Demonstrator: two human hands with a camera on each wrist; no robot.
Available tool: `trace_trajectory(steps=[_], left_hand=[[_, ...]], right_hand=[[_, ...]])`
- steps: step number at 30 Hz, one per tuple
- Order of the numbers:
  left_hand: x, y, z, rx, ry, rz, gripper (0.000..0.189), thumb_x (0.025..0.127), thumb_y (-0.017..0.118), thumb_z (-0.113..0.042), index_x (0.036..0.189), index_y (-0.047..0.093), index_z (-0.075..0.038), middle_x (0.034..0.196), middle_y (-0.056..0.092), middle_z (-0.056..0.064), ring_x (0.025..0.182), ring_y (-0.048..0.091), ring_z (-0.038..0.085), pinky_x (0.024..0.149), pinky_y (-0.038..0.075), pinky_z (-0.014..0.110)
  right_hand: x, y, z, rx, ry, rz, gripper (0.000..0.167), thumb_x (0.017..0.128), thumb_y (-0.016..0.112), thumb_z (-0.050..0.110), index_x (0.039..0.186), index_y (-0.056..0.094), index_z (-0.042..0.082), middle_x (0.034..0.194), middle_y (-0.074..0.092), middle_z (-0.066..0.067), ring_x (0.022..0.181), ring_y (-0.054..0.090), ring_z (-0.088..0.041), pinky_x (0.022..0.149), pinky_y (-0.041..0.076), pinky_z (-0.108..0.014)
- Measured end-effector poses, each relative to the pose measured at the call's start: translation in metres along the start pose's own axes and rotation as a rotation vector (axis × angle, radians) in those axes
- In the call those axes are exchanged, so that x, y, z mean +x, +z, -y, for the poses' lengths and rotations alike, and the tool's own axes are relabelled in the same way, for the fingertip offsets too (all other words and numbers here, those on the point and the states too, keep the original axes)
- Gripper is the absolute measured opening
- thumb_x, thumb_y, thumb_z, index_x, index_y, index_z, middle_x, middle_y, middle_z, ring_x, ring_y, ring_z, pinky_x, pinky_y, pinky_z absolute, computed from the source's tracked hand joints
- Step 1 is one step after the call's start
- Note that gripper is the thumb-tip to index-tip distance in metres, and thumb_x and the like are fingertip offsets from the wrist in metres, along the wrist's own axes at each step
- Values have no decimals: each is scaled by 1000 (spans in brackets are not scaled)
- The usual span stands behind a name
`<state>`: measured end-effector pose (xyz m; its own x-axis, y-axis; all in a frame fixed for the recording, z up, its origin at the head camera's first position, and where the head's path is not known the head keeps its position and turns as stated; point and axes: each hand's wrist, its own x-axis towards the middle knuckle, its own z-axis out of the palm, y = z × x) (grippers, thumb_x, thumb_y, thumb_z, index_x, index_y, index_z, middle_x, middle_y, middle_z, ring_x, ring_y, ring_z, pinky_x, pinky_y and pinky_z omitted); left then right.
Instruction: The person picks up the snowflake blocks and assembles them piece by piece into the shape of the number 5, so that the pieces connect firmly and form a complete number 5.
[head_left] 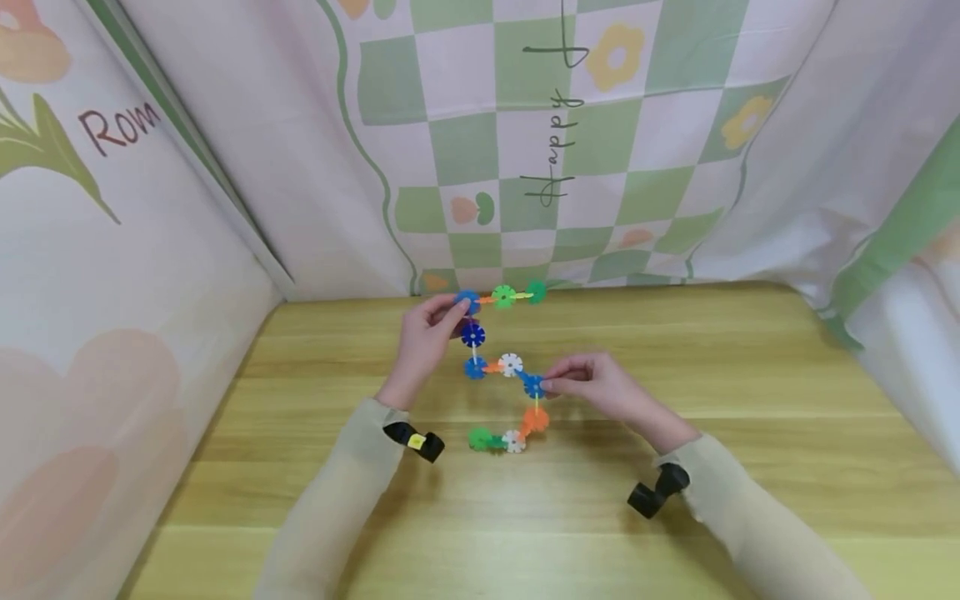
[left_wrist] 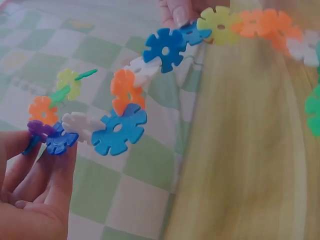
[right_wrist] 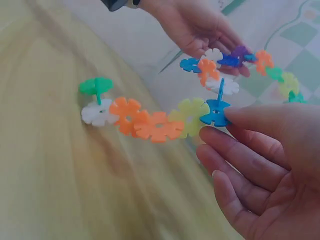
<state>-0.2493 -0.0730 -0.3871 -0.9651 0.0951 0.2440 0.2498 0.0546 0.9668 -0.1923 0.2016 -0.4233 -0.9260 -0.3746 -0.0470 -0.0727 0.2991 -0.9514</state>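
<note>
A chain of slotted, flower-shaped plastic interlocking discs hangs in a zigzag, like an S, in the head view. My left hand (head_left: pixel 426 337) pinches a blue disc (head_left: pixel 467 302) at its upper left corner between thumb and fingers. Lower and to the right, my right hand (head_left: pixel 596 386) pinches another blue disc (head_left: pixel 533 386). White (head_left: pixel 511 364) and orange discs run between the two grips. Below the right hand, the chain continues through yellow (right_wrist: pixel 189 118) and orange discs (right_wrist: pixel 158 126) to a green end disc (right_wrist: pixel 95 86). The upper end bears green discs (head_left: pixel 503 296).
A wood-grain table (head_left: pixel 712 375) lies beneath both arms. Behind it hangs a checkered green-and-white curtain (head_left: pixel 465 150), with a printed white one (head_left: pixel 150 275) at left. Black wrist straps (head_left: pixel 415 441) with attached parts sit on both sleeves.
</note>
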Motion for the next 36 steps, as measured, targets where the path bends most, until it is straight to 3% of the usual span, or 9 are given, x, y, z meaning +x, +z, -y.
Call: trace_trajectory(steps=[8,15,20,28,33,36], left_hand=[[21,15,34,-51,-224,42,28,105,60,-12,125,66,6,110,73,18,101,71,29,87,58,39],[32,18,71,-11,-313,56,29,105,58,-11,128,65,5,108,74,16,101,71,26,83,58,30],[32,18,83,41,-390,55,31,106,58,-14,131,64,2,113,72,14,102,69,25,84,58,30],[26,18,84,144,-379,-15,28,104,60,-12,127,68,1,116,70,15,101,68,23,84,57,31],[24,18,84,226,-367,-30,27,102,64,-17,124,71,-3,118,70,12,106,66,22,92,53,34],[24,18,84,247,-365,-43,26,101,67,-17,122,72,-3,115,71,11,103,67,23,90,54,35]], right_hand=[[1,-2,-17,75,90,5,26,97,71,13,112,69,-8,100,73,-21,90,72,-34,79,60,-39],[8,0,-28,82,170,26,26,95,73,12,113,70,-7,97,74,-18,83,72,-25,73,60,-33],[11,4,-28,4,183,11,25,94,74,12,112,71,-6,94,75,-15,82,71,-23,70,59,-31],[15,12,-23,-89,181,-19,30,90,79,16,113,74,-2,91,75,-10,78,69,-21,64,56,-30],[15,15,-22,-104,179,-32,27,92,76,13,114,73,-2,93,75,-9,80,70,-23,65,57,-32],[15,16,-23,-96,185,-49,25,93,75,11,115,73,-1,93,74,-9,80,70,-23,66,58,-33]])
